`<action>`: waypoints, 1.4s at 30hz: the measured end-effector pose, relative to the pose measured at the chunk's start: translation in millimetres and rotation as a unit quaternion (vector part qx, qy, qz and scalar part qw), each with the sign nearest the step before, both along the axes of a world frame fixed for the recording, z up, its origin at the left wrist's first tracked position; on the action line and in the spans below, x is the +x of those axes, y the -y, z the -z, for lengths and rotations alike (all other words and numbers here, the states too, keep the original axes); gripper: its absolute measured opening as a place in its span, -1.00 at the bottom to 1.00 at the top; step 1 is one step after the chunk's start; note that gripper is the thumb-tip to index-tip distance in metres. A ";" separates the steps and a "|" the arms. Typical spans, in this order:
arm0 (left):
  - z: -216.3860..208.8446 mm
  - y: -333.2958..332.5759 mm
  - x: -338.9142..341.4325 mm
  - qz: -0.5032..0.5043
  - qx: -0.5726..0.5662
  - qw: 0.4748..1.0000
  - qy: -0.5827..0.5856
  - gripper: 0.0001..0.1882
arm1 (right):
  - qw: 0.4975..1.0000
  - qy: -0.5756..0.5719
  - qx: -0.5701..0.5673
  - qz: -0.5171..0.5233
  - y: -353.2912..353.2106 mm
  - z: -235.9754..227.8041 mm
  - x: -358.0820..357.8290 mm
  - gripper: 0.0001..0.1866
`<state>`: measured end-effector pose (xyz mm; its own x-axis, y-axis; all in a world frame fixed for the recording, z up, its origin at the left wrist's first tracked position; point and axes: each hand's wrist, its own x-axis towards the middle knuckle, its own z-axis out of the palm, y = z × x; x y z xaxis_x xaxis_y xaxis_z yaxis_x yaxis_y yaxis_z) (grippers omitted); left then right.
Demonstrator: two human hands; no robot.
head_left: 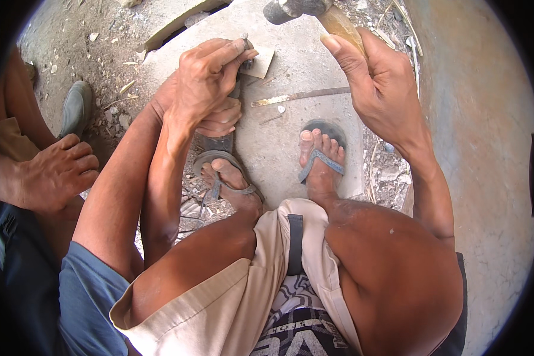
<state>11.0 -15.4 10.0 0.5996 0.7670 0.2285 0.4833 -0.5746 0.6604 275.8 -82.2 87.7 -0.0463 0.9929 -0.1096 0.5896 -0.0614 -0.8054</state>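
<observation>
Bright, diffuse daylight pales the slab [279, 160]; dark shadow lines its upper-left edge; black fisheye vignetting rounds every corner.

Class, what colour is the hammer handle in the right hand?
The hammer handle is yellowish-brown; the head view shows it best.

Outdr wkspot: dirt [71, 50], slab [270, 160], hammer [337, 25]

Left grip [204, 74] in a pinch, right grip [384, 86] aloft, clenched.
</observation>
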 end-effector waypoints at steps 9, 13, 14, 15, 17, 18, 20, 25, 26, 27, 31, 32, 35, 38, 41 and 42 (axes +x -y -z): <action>-2.1 -1.1 1.0 0.009 0.001 1.000 0.000 -0.87 | 0.999 0.008 -0.011 -0.029 -3.2 -0.7 -3.2 -0.70; -1.8 -0.6 -1.3 0.014 -0.002 1.000 -0.012 -0.88 | 0.999 0.006 -0.011 -0.031 -3.4 0.0 -6.1 -0.70; -1.3 -0.9 -1.8 0.015 0.000 1.000 -0.014 -0.87 | 0.999 0.004 -0.005 -0.033 -3.7 0.4 -6.9 -0.71; -1.0 -1.4 -2.2 0.016 0.002 1.000 -0.015 -0.87 | 0.999 0.002 0.002 -0.035 -4.3 0.9 -7.6 -0.71; -0.2 -2.0 -1.1 0.019 0.005 1.000 -0.005 -0.85 | 0.999 0.002 0.011 -0.041 -4.8 2.3 -8.6 -0.72; 0.3 -2.5 0.1 0.020 0.007 1.000 0.005 -0.83 | 0.999 0.004 0.014 -0.046 -5.3 3.6 -9.1 -0.72; 1.0 -3.1 1.4 0.023 0.008 1.000 0.016 -0.82 | 0.998 0.015 0.017 -0.062 -5.8 2.8 -9.8 -0.72; -2.8 -0.2 -1.4 0.020 0.020 0.999 -0.025 -0.80 | 0.993 0.002 0.122 -0.010 -19.9 -14.4 -20.6 -0.74; -1.7 0.4 -1.6 0.020 0.019 1.000 -0.012 -0.79 | 0.987 -0.001 0.159 0.032 -22.3 -16.8 -29.4 -0.76; 0.0 0.8 -1.8 0.021 0.017 1.000 0.001 -0.79 | 0.978 -0.003 0.194 0.073 -24.0 -19.0 -38.3 -0.78; 2.3 -1.5 1.3 0.041 0.028 0.999 -0.006 -0.79 | 0.997 0.044 0.049 -0.049 -3.7 0.1 -5.8 -0.74; 3.6 -1.4 -0.7 0.038 0.021 0.999 -0.007 -0.79 | 0.993 0.076 0.045 -0.082 -7.5 4.4 -2.0 -0.74; 0.5 0.9 -5.2 0.024 0.000 0.999 -0.030 -0.79 | 0.995 0.038 0.081 -0.051 -11.0 -3.7 -8.8 -0.76; -5.1 1.0 -2.2 0.021 -0.009 0.999 -0.049 -0.78 | 0.976 -0.069 0.206 0.018 -9.9 -0.8 -3.4 -0.76; -0.2 -0.6 1.0 0.027 -0.004 1.000 -0.016 -0.77 | 0.996 0.029 0.043 -0.071 -2.8 4.8 -5.4 -0.74; 3.7 -0.5 2.0 0.024 -0.003 1.000 -0.009 -0.77 | 0.992 0.067 -0.010 -0.103 -4.0 5.2 -4.0 -0.74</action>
<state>13.0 -14.9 6.3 0.6400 0.7381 0.2134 0.4661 -0.5938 0.6559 271.8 -78.2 82.4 -0.2314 0.9616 -0.1475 0.6929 0.0564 -0.7189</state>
